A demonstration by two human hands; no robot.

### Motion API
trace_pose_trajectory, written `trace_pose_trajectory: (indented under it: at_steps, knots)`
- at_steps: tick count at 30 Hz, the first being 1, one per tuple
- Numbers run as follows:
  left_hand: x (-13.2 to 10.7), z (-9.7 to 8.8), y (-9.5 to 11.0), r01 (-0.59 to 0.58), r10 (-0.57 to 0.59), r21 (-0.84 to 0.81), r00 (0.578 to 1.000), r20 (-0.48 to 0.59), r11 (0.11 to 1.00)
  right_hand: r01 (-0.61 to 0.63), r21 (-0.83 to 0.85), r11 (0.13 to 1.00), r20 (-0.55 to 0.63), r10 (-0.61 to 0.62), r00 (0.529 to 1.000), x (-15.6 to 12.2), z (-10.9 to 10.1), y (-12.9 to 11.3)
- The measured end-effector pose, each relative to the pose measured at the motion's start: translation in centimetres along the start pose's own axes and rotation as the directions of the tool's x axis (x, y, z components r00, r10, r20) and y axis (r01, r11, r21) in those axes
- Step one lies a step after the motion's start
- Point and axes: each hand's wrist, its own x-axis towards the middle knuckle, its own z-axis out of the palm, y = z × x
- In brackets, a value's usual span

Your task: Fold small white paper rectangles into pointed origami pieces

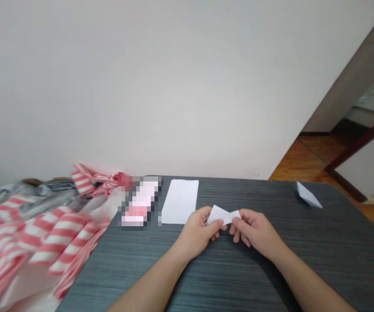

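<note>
Folded paper (219,213): spans left hand (201,229) to right hand (254,226), long axis crosswise, pinched by both, equally near each; sits right of white sheet (180,200).

Table (248,195) before wall (187,86); cloth pile (52,234), left.
On table: paper sheet (179,201), left rear; paper piece (308,196), right rear. Between left hand (201,226) and right hand (254,225): held paper (219,214).

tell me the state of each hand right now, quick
Left hand: closed, holding one end of the small folded white paper.
Right hand: closed, holding the other end of the same paper.
</note>
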Motion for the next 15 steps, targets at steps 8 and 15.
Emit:
trace_pose_trajectory:
  at_steps: [8,15]
  knots:
    - [0.05,-0.13,-0.03,-0.003,0.003,0.010,0.999,0.038,1.000,-0.028,0.022,0.999,0.044,0.027,0.999,-0.02,0.35,-0.28]
    - [-0.02,-0.02,0.03,-0.023,0.022,0.036,1.000,0.023,0.999,-0.035,0.016,0.999,0.046,0.034,0.998,0.17,0.50,-0.03]
